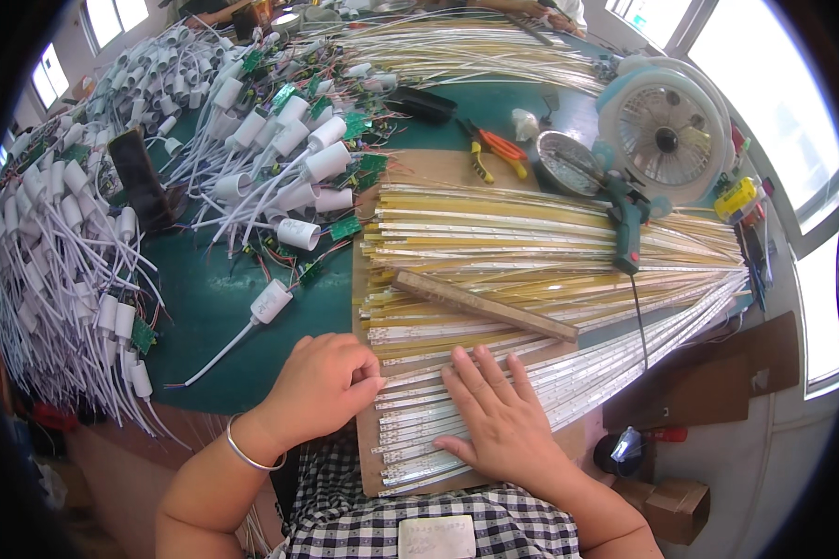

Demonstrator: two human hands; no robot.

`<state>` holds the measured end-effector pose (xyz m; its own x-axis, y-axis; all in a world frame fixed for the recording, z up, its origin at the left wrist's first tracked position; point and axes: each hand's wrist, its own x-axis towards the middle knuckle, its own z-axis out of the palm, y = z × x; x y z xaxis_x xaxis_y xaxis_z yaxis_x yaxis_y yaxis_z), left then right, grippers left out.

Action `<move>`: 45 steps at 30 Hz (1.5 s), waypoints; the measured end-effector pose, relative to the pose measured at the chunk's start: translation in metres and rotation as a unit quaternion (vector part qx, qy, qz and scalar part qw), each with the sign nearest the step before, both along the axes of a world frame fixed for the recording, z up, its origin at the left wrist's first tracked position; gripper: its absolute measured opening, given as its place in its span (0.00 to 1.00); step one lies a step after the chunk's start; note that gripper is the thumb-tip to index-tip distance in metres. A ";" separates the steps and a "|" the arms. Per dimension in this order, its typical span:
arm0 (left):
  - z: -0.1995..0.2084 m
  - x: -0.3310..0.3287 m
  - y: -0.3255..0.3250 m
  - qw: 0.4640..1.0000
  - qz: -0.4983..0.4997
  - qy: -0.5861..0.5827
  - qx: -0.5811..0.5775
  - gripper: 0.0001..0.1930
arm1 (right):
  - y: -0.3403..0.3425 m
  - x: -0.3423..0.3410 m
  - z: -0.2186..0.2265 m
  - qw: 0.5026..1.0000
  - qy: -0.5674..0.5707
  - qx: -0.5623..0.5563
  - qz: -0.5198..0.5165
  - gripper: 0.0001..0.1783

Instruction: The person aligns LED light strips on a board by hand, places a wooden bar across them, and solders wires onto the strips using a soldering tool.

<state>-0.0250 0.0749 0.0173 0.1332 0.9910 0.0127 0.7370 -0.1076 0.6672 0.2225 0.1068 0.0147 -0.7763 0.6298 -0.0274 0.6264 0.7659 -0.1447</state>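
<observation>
My right hand [497, 410] lies flat, fingers spread, on a fan of long thin white strips [606, 359] at the near edge of a brown board [368, 447]. My left hand [322, 382], with a silver bangle at the wrist, rests curled at the strips' left ends, fingertips touching them. A wooden bar [480, 305] lies across yellow strips [550, 247] just beyond my fingers. Neither hand is seen holding anything.
Piles of white cylindrical caps with white cables and small green circuit boards [280, 158] cover the green table's left side. One capped cable [268, 304] lies alone near my left hand. A soldering iron [627, 219], orange pliers [499, 147], metal dish [569, 163] and small fan [667, 126] sit at right.
</observation>
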 end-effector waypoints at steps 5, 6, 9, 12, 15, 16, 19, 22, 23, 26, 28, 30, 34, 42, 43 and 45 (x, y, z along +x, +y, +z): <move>0.002 0.005 0.000 0.998 0.014 0.061 -0.029 0.05 | 0.000 0.001 0.001 1.000 0.005 -0.004 0.002 0.42; 0.002 0.006 0.000 0.998 0.015 0.061 -0.028 0.05 | 0.000 0.000 0.001 1.000 -0.003 0.001 0.005 0.42; 0.004 0.009 -0.001 0.994 0.018 0.106 0.008 0.05 | 0.001 0.000 0.000 1.000 -0.002 0.000 0.014 0.42; 0.007 0.009 -0.001 0.994 0.037 0.099 0.011 0.05 | 0.002 -0.001 0.000 1.000 0.005 -0.007 0.016 0.42; 0.006 0.011 0.001 0.990 0.010 0.082 0.119 0.04 | 0.001 -0.001 -0.001 1.000 -0.003 -0.001 0.012 0.41; 0.005 0.013 0.000 0.987 0.012 0.091 0.130 0.05 | 0.001 0.000 -0.001 1.000 -0.010 0.001 0.009 0.40; 0.003 0.010 0.000 0.988 0.015 0.085 0.130 0.06 | 0.002 0.000 -0.001 1.000 0.008 -0.015 0.013 0.41; -0.001 0.010 0.004 0.986 0.013 0.085 0.146 0.05 | 0.002 0.000 0.000 1.000 0.005 -0.014 0.018 0.41; -0.002 0.011 0.005 0.980 0.010 0.100 0.170 0.04 | 0.003 0.000 0.000 1.000 0.006 -0.013 0.019 0.41; -0.004 0.015 0.005 0.948 -0.024 0.223 0.227 0.03 | 0.002 0.000 0.000 1.000 0.013 -0.022 0.013 0.40; -0.004 0.016 0.005 0.942 -0.028 0.233 0.241 0.03 | 0.002 0.000 0.000 1.000 -0.002 -0.004 0.009 0.38; -0.003 0.015 0.005 0.936 -0.029 0.243 0.255 0.04 | 0.001 0.000 0.000 1.000 0.001 -0.004 0.010 0.38; -0.001 0.016 0.008 0.926 -0.066 0.280 0.244 0.04 | 0.001 0.000 0.000 1.000 -0.003 -0.002 0.011 0.38; -0.001 0.015 0.011 0.966 -0.038 0.178 0.184 0.06 | 0.001 0.001 0.000 1.000 0.017 -0.013 0.008 0.39; -0.002 0.015 0.010 0.969 -0.032 0.172 0.176 0.06 | 0.002 0.001 -0.001 0.999 0.020 -0.024 0.011 0.39; -0.004 0.014 0.009 0.971 -0.025 0.166 0.168 0.06 | 0.002 0.002 0.000 0.999 0.026 -0.023 0.016 0.39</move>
<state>-0.0106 0.0842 0.0133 0.2335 0.9305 0.2823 0.8940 -0.3196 0.3141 0.2240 0.1093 0.0145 -0.7973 0.6034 -0.0147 0.5924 0.7775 -0.2112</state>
